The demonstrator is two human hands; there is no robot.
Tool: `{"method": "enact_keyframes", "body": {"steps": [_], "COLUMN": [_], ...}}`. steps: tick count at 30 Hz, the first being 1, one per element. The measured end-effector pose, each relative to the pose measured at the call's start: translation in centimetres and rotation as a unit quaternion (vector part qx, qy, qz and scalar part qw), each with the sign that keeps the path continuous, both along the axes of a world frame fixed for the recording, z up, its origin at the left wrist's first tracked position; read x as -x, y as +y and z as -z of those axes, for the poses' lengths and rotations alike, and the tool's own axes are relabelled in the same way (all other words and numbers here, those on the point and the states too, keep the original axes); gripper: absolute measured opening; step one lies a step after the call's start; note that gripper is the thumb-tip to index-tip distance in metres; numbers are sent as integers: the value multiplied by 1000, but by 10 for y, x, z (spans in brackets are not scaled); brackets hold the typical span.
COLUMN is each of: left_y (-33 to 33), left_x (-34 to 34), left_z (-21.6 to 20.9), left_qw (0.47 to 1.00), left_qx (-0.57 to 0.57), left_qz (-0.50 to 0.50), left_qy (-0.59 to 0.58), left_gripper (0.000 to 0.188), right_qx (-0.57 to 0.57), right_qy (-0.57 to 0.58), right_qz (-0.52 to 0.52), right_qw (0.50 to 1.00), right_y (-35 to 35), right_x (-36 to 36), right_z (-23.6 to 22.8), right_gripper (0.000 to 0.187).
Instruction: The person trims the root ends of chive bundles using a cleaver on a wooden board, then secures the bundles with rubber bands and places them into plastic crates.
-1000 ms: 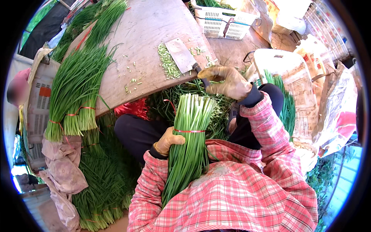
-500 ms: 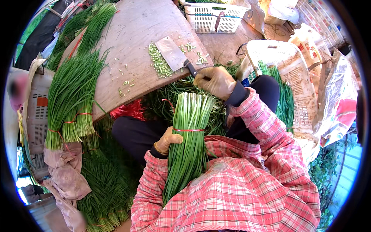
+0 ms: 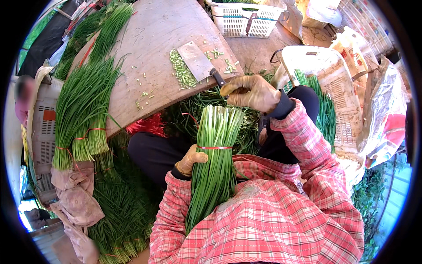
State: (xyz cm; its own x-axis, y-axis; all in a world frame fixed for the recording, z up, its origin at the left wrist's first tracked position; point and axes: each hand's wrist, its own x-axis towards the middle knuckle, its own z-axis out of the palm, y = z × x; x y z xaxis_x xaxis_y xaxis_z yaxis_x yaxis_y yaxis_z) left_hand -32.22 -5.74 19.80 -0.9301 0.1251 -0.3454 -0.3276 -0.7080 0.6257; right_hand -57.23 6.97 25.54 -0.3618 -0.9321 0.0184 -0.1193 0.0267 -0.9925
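Observation:
My left hand (image 3: 191, 160), in a tan glove, is closed round the side of an upright bundle of garlic chives (image 3: 215, 160). A red band ties this bundle, its pale cut ends pointing away from me and the green leaves lying against my shirt. My gloved right hand (image 3: 252, 93) hovers beyond the pale ends with loosely curled fingers and a gap between thumb and fingers; I see nothing in it. Close to its fingertips is the black handle of a cleaver (image 3: 196, 61), which lies flat on the wooden board beside chopped stem ends (image 3: 182, 72).
Tied chive bundles (image 3: 85, 105) lie along the left edge of the wooden board (image 3: 162, 31). More chives (image 3: 118, 202) are heaped at my lower left. A white crate (image 3: 244, 20) stands at the back, and another dirty crate (image 3: 323, 66) with chives is on the right.
My right hand has shifted slightly right, away from the cleaver handle, and its fingers have loosened. The cleaver and my left hand with the garlic chives stay in place.

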Motion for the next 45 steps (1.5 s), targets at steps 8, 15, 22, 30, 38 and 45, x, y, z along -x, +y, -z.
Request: {"method": "enact_keyframes", "body": {"steps": [8,15,22,30,38,45], "left_y": [-1,11,7,-40,-82,-121], "left_x": [-8,-2,-4,-18,-19,-47], "left_z": [15,-2,-4,-49,-140,-159], "left_qw": [999,996,999,979,893,824], "left_qx": [20,-83,-28,148,197,264], "left_qz": [42,-7,-17,-138,-362,-379], "left_qy": [-16,20,30,31,183,328], "left_gripper": [60,44,48,47,42,76], "right_qx": [-60,-40,-47,6,33,60], "right_qy": [259,162,84,-198,-161,70], "right_qz": [-11,165,57,-138,-57,45], "right_qw": [964,972,994,970,985,995], "right_y": [-11,8,26,9,-43,-94], "right_x": [-28,-5,7,-92,-165,-143], "right_z": [-6,20,62,29,31,-71], "right_gripper": [16,22,29,95,41,52]}}
